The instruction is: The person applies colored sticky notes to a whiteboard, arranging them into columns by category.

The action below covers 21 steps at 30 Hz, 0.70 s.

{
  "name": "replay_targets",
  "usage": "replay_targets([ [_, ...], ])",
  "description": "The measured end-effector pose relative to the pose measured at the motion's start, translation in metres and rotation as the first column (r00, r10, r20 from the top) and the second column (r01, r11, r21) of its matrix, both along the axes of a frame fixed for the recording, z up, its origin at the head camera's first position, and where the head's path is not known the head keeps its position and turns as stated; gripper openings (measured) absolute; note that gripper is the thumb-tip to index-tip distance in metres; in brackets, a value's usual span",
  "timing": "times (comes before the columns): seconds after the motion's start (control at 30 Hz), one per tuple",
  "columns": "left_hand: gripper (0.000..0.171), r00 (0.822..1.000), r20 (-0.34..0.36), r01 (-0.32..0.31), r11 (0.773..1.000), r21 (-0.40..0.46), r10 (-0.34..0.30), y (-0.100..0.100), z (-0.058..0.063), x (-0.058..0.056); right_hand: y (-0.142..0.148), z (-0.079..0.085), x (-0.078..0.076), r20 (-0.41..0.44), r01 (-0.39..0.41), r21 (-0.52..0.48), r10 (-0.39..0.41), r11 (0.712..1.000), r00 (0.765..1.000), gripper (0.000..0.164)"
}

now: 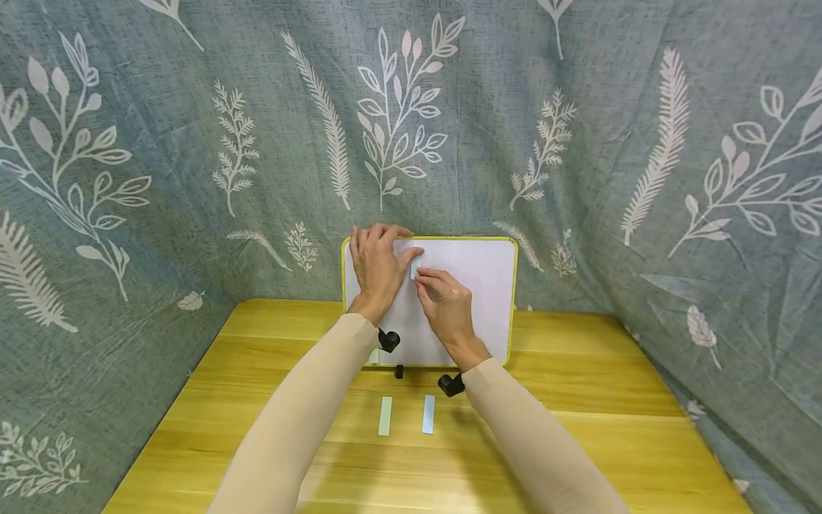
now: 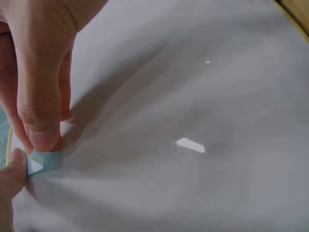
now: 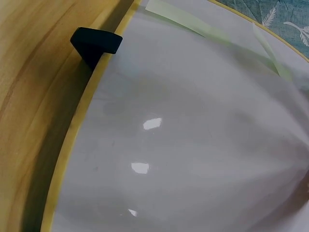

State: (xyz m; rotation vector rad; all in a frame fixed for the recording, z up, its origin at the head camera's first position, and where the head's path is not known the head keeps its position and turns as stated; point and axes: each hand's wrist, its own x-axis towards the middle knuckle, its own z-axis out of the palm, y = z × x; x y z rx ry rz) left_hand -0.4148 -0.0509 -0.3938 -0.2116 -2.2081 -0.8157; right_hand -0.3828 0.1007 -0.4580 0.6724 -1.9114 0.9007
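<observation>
Right hand (image 1: pixel 452 307) pinched a blue strip (image 1: pixel 416 267) high on the board (image 1: pixel 491 300) — left hand (image 1: pixel 375 268) spread at the top rim (image 1: pixel 462 238), thumb at the strip's upper end — while a green strip (image 1: pixel 384 416) lay below on the table (image 1: pixel 565 357)!

The head view is looking forward and down over the bench (image 1: pixel 565 364); both wrist views are closely facing the shared whiteboard (image 1: pixel 486 307), the right including its lower edge.

Two paper strips (image 1: pixel 429 415) side by side on the table (image 1: pixel 578 357) before the board (image 1: pixel 488 314), curtain (image 1: pixel 475 185) behind.
</observation>
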Motion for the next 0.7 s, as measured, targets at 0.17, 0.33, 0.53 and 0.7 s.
replay_targets([
  [0.17, 0.034, 1.000, 0.010, 0.006, 1.000, 0.019, -0.007, 0.0012, 0.0021, -0.0004, 0.0012, 0.0007, 0.0006, 0.014, 0.008, 0.012, -0.009, 1.000, 1.000, 0.009],
  [0.33, 0.032, 0.999, 0.028, 0.018, 0.999, 0.041, -0.019, 0.0014, 0.0039, 0.0006, 0.0021, -0.0010, -0.0005, 0.026, 0.007, 0.020, -0.008, 1.000, 1.000, 0.010],
  [0.53, 0.028, 0.999, 0.041, 0.024, 0.999, 0.048, -0.026, 0.0012, 0.0061, 0.0008, 0.0020, -0.0015, -0.0002, 0.001, 0.000, 0.005, 0.000, 1.000, 1.000, 0.011],
  [0.7, 0.023, 0.999, 0.045, 0.028, 0.998, 0.047, -0.031, 0.0006, 0.0057, -0.0003, 0.0021, -0.0030, -0.0003, -0.001, 0.002, -0.002, -0.002, 1.000, 1.000, 0.011],
])
